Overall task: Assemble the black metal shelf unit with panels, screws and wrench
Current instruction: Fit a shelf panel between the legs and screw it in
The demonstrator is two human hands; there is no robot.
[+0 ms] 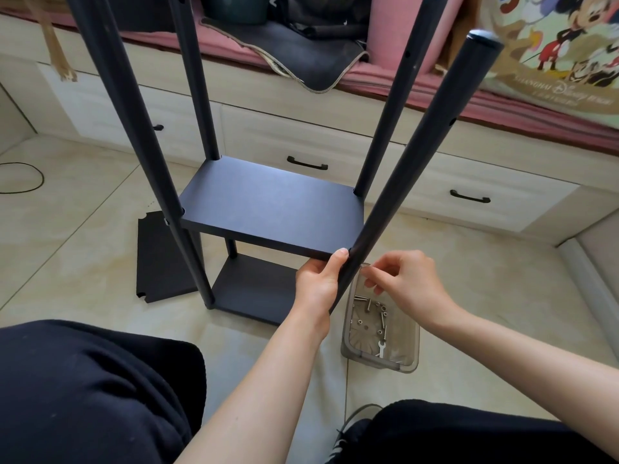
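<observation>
Our hands at the near post of the half-built shelf

Nearest, our dark-clad knees (pixel 83 390) frame the floor; our left hand (pixel 318 283) grips the near post (pixel 412 155) under the middle panel (pixel 271 205), while our right hand (pixel 407 283) pinches something small beside it. Below, a clear tray (pixel 413 356) holds screws (pixel 368 304) and a wrench (pixel 381 348). Left lies a spare panel (pixel 160 259); drawers (pixel 301 142) stand behind.

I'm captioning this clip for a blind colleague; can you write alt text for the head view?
A person's left hand grips the near right pole of a half-built black shelf unit where the middle panel meets it, while the right hand pinches something small beside the pole. A clear tray holding screws and a wrench sits on the tiled floor, and a spare panel lies left.
</observation>
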